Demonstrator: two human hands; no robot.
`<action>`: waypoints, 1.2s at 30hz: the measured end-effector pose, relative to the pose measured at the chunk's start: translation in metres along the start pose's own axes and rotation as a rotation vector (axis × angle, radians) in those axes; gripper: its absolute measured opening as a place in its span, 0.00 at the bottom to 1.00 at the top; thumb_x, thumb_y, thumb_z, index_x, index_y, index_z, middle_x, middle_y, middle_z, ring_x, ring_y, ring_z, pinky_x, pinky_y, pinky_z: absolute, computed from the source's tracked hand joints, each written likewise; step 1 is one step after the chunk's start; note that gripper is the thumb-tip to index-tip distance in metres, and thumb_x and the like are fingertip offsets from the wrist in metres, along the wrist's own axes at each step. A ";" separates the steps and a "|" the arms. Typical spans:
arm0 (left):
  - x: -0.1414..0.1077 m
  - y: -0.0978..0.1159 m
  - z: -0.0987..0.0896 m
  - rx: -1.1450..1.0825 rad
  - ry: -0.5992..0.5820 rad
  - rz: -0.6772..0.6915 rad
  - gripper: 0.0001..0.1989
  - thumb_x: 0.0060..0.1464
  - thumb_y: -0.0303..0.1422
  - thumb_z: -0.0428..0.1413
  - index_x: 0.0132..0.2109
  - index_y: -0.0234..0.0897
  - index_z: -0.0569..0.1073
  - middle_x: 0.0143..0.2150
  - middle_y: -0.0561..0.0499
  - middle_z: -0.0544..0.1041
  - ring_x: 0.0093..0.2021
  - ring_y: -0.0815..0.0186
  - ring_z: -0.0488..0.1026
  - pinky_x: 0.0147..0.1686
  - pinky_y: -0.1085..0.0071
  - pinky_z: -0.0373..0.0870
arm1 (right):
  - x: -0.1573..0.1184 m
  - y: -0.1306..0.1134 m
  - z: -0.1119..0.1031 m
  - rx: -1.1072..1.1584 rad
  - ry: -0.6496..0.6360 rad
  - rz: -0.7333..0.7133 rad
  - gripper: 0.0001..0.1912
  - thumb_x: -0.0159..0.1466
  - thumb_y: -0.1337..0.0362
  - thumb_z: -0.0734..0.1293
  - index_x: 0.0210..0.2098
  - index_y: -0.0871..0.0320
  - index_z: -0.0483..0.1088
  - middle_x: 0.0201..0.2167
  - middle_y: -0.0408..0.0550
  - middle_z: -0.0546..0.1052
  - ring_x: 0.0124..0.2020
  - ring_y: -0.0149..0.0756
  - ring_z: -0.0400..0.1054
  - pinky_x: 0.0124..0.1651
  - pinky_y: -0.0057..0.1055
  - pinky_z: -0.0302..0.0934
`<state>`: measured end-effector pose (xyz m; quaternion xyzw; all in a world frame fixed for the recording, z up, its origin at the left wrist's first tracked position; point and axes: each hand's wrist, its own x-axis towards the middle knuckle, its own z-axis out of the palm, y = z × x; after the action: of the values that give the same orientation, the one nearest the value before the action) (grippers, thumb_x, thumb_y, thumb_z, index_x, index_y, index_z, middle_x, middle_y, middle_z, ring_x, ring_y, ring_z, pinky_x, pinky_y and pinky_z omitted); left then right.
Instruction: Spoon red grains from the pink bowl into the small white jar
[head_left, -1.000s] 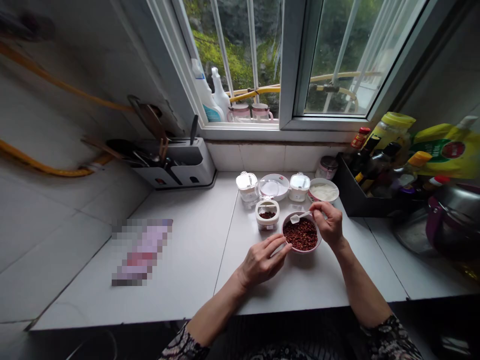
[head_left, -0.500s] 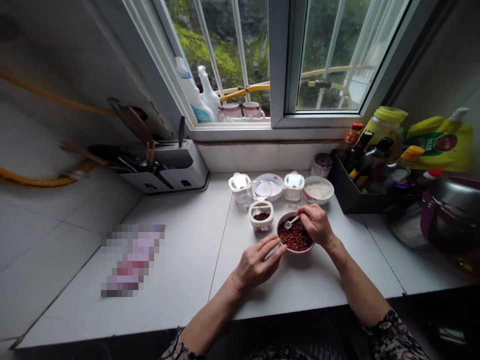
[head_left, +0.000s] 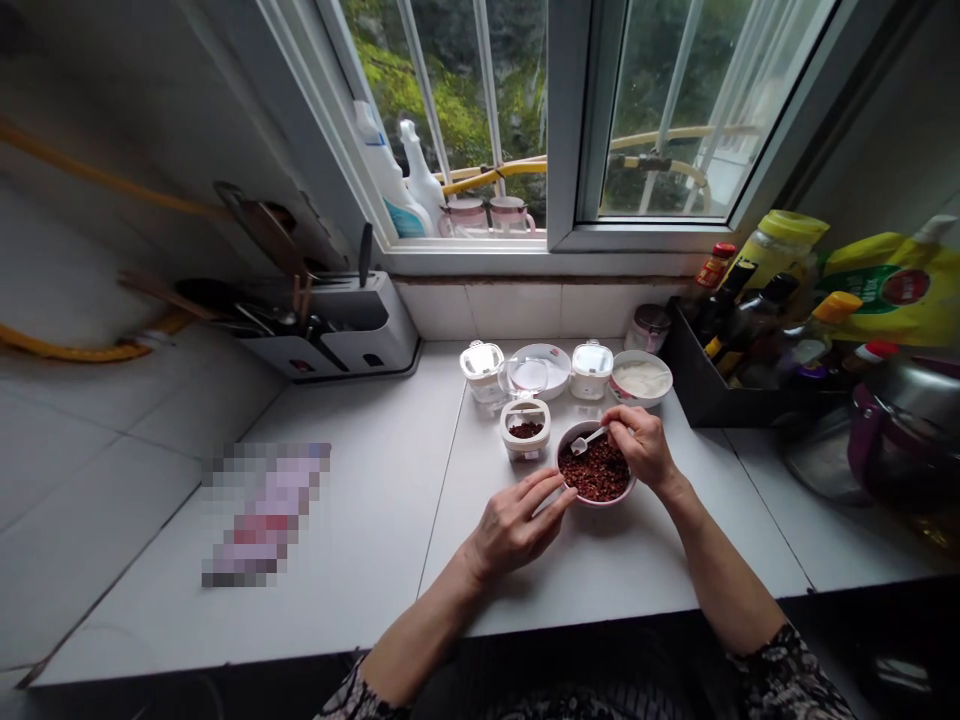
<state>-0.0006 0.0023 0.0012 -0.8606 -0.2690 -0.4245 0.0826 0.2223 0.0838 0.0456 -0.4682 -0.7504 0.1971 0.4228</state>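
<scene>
A pink-rimmed bowl [head_left: 598,502] of dark red dried peppercorns [head_left: 600,472] stands on the counter. My left hand [head_left: 517,525] holds the bowl's left edge, its fingertips at the rim. My right hand [head_left: 641,445] pinches the handle of a small white spoon [head_left: 580,445], whose scoop lies at the surface of the peppercorns. Just left of the bowl is a white-rimmed seasoning jar [head_left: 524,452] with some peppercorns inside.
Behind stand two white-lidded jars [head_left: 482,362], a white dish [head_left: 551,368] and a bowl of white granules [head_left: 641,380]. A dark box of bottles [head_left: 705,390] is at the right. A utensil holder [head_left: 375,345] and a blurred-out packet [head_left: 270,515] are at the left.
The view has shifted slightly. Both hands keep nearly the same place at the bowl, with the spoon still over the peppercorns.
</scene>
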 end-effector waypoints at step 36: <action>0.004 0.001 -0.001 0.042 0.010 0.016 0.15 0.61 0.22 0.51 0.54 0.31 0.73 0.48 0.40 0.78 0.53 0.57 0.76 0.49 0.63 0.80 | -0.001 -0.041 0.019 -0.014 0.014 -0.370 0.12 0.65 0.70 0.60 0.39 0.54 0.75 0.30 0.46 0.81 0.31 0.38 0.73 0.54 0.43 0.60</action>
<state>0.0008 0.0023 0.0051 -0.8586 -0.2704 -0.4225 0.1057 0.1847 0.0654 0.0630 -0.3262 -0.8222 0.1076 0.4539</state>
